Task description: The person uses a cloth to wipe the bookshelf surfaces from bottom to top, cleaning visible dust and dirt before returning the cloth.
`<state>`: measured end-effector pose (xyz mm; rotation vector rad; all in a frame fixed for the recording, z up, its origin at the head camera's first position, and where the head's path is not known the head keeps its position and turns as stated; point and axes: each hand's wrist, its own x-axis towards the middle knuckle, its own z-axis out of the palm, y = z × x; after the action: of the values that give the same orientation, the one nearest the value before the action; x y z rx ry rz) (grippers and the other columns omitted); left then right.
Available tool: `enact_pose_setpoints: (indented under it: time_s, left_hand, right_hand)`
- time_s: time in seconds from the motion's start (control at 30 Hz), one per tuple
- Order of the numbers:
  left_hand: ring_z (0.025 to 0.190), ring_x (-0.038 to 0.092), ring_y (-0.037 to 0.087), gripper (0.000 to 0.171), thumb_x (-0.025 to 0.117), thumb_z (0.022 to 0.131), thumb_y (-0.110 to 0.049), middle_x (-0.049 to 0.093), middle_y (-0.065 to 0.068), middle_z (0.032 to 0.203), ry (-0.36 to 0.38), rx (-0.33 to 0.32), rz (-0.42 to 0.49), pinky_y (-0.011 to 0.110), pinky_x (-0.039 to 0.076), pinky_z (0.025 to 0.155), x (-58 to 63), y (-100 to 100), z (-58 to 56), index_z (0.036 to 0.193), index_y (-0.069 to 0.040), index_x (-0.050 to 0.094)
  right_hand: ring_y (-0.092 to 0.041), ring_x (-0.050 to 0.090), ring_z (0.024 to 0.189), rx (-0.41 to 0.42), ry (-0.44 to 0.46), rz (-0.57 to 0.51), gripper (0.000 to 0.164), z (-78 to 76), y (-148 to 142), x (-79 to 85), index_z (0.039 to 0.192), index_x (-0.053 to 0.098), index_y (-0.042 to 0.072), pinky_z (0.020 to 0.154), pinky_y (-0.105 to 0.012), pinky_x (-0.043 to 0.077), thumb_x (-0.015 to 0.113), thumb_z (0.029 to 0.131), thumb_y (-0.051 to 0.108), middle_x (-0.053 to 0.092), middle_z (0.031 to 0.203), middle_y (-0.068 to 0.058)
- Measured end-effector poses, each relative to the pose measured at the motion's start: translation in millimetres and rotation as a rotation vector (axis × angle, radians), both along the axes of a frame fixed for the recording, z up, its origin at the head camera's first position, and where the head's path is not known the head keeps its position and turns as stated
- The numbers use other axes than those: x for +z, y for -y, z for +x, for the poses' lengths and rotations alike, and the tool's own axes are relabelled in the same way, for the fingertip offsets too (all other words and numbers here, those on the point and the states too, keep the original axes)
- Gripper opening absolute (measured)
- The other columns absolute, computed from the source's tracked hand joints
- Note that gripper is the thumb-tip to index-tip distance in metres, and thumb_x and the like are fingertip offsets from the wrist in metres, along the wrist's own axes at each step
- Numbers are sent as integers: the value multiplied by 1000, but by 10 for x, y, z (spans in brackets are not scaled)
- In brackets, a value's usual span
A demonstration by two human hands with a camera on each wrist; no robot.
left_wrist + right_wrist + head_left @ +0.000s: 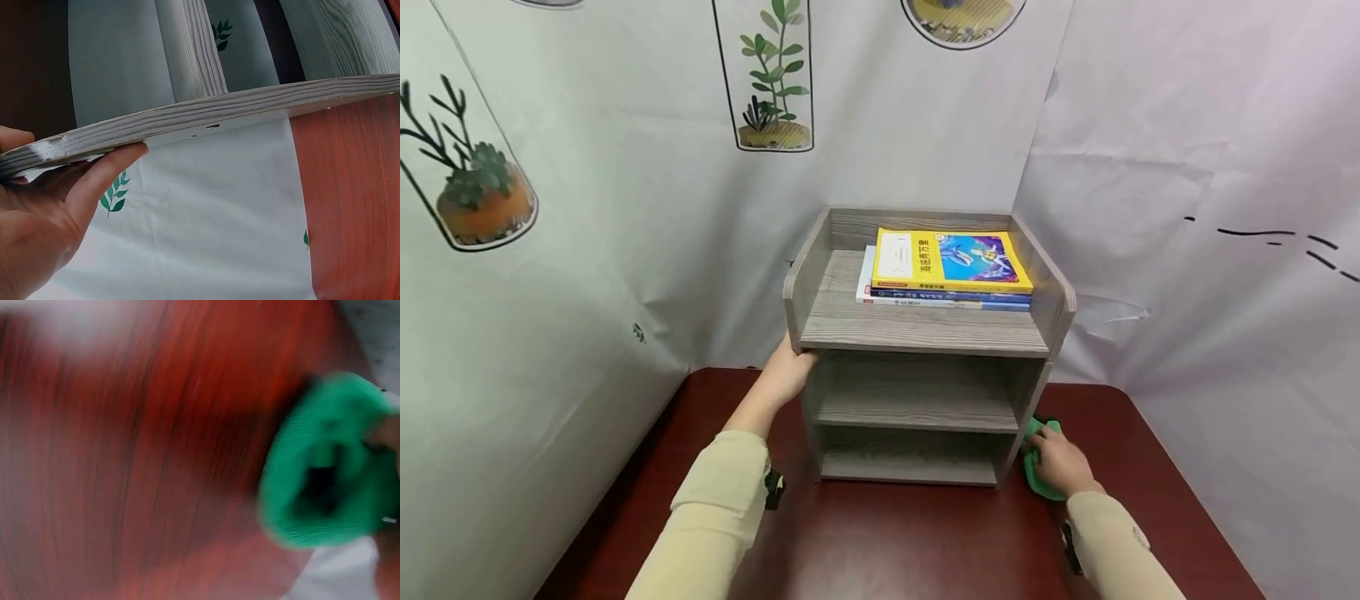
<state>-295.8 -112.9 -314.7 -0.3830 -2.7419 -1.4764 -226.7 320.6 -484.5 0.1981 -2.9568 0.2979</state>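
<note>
A grey wood-grain shelf unit [917, 332] stands on the dark red table, with an open top tray and two compartments below. My left hand [785, 372] grips its left side panel just below the top tray. In the left wrist view, the thumb and fingers of that hand [39, 228] lie on opposite faces of the panel's edge [187, 112]. Beside the unit's lower right side, my right hand [1064, 463] holds a bunched green cloth [1036, 477] against the tabletop. The cloth [300, 515] is blurred in the right wrist view, where only a bit of the hand shows.
A yellow-covered book [917, 262] tops a small stack in the upper tray, with blue and white books under it. The red table [880, 542] extends in front and to both sides. White wall sheeting [647, 192] with plant prints closes in the back and sides.
</note>
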Motion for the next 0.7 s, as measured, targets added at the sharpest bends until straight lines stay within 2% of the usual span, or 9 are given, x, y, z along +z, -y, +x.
enact_pose_setpoints:
  time_s: [0.1,0.17,0.23,0.33,0.43,0.53,0.67,0.7]
  left_hand:
    - [134,22,36,62,37,95,-18,20,19,149,-13,7,7,53,24,103,21,34,4,149,-12,7]
    - [134,23,36,61,37,95,-18,22,19,149,-27,18,6,53,24,103,46,69,1,149,-11,9]
    - [134,23,36,60,37,95,-18,22,20,149,-36,25,0,53,23,103,70,107,-5,148,-10,9]
    - [133,23,37,60,37,95,-19,23,21,148,-38,37,-13,53,23,103,99,146,-14,148,-9,10]
    - [133,24,37,60,37,95,-20,23,21,148,-34,42,-11,53,23,103,112,145,-23,148,-10,10]
    - [133,23,36,61,37,95,-19,22,20,149,-28,36,3,53,23,103,108,129,-17,149,-11,9]
    - [133,23,37,63,38,94,-17,22,20,148,-13,9,11,53,24,103,68,128,8,149,-12,7]
    - [130,28,39,65,39,93,-16,23,22,147,-6,-18,25,54,30,99,55,143,14,149,-12,6]
  right_hand:
    - [-31,51,89,11,136,-104,20,0,70,17,100,65,7,68,-44,44,60,80,9,50,113,-17]
    - [-40,48,106,12,203,-150,32,-9,132,36,111,62,3,81,-51,42,61,82,18,44,126,-23]
    - [-46,34,123,9,258,-155,49,-18,204,43,122,56,0,92,-59,33,63,84,30,34,137,-27]
    - [-47,18,132,3,316,-104,65,-27,308,12,133,45,-3,100,-63,18,59,87,40,21,145,-29]
    - [-46,10,134,-3,324,-17,67,-38,376,-33,135,42,-4,102,-62,8,58,88,40,16,146,-30]
    - [-45,8,135,-9,313,17,65,-31,396,-70,135,42,-4,103,-62,5,59,88,37,15,147,-29]
    - [-46,12,134,20,303,-86,65,23,332,-68,134,43,-5,102,-62,10,61,86,33,18,146,-29]
    - [-47,15,133,34,310,-158,64,34,308,-38,134,42,-6,102,-62,14,61,87,32,20,145,-30]
